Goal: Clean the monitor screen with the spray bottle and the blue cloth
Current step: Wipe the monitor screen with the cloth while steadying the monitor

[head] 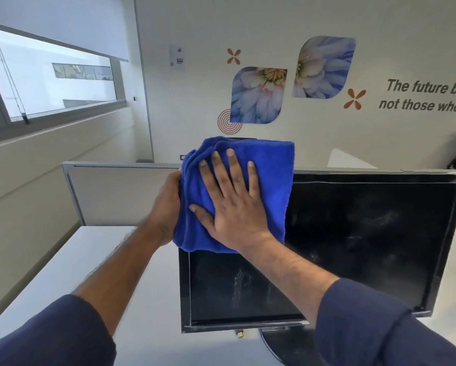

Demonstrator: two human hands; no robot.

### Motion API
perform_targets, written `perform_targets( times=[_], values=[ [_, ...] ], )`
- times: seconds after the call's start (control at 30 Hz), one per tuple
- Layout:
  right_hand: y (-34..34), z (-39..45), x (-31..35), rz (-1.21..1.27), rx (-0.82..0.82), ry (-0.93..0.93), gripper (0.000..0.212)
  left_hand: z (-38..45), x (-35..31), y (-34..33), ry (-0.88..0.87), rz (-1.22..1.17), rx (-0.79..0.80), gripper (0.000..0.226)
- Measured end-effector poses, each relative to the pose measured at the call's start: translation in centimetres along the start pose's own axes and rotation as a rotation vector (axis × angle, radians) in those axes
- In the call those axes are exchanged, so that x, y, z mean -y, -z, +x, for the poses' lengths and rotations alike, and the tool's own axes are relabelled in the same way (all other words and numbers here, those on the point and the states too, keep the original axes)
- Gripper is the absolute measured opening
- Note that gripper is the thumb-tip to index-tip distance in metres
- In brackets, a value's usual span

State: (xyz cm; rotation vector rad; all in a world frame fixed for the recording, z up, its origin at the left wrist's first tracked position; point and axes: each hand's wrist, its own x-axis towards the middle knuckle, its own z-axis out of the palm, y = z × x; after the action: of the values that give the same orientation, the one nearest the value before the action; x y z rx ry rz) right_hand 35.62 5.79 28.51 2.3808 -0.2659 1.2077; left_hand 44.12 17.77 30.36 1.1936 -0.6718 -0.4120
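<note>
Head view: monitor screen (353,233) standing on the white counter (89,260), dark, streaked with wet runs low on its left side and hazy smears across the right. Blue cloth (269,180) folded thick and pressed over the monitor's upper-left corner, spilling past the top edge. Right hand (232,207) flat on the cloth, fingers (231,167) spread wide and pushing. Left hand (166,207) at the monitor's left edge, fingers curled around the bunched side of the cloth, perhaps the bezel too; cannot tell. Spray bottle nowhere in sight.

Judged risks: hard push at the top corner likely to tip the monitor back on its round stand (274,347), seen only partly beneath it; steadying depends on that left grip. Wet streaks low on the monitor liable to run into the bottom bezel if left unwiped. Loose folds overhanging the top apt to slip and leave bare fingers smearing the glass. Grey partition (116,194) behind the monitor close enough to be knocked.
</note>
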Motion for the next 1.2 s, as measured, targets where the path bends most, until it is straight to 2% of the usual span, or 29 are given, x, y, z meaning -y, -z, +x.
perform_targets(
  times=[0.23, 0.43, 0.53, 0.63, 0.77, 1.03, 1.2],
  values=[
    [-0.3, -2.5, 0.1, 0.024, 0.022, 0.088, 0.078, 0.0, 0.1, 0.0, 0.026, -0.071, 0.029, 0.048],
    [-0.8, -6.2, 1.1, 0.115, 0.14, 0.219, 0.078, -0.4, -0.1, 0.3, 0.135, -0.129, 0.082, 0.063],
    [-1.0, -7.3, 1.3, 0.15, 0.183, 0.261, 0.078, -0.6, 0.0, 0.4, 0.207, -0.151, 0.029, 0.065],
    [-0.6, -6.9, 0.8, 0.135, 0.11, 0.229, 0.078, -1.0, -0.4, 0.3, 0.257, -0.136, 0.04, 0.07],
    [0.1, -4.7, 0.7, 0.167, 0.054, 0.143, 0.082, -1.2, -0.8, -0.1, 0.162, -0.1, 0.067, 0.061],
    [-0.8, -5.1, 2.6, 0.108, 0.11, 0.124, 0.075, -0.9, -0.4, 0.4, 0.154, -0.088, 0.032, 0.061],
    [-1.7, -7.6, 3.3, 0.124, 0.139, 0.214, 0.077, -0.9, 0.0, 0.6, 0.199, -0.146, -0.058, 0.06]
  ],
)
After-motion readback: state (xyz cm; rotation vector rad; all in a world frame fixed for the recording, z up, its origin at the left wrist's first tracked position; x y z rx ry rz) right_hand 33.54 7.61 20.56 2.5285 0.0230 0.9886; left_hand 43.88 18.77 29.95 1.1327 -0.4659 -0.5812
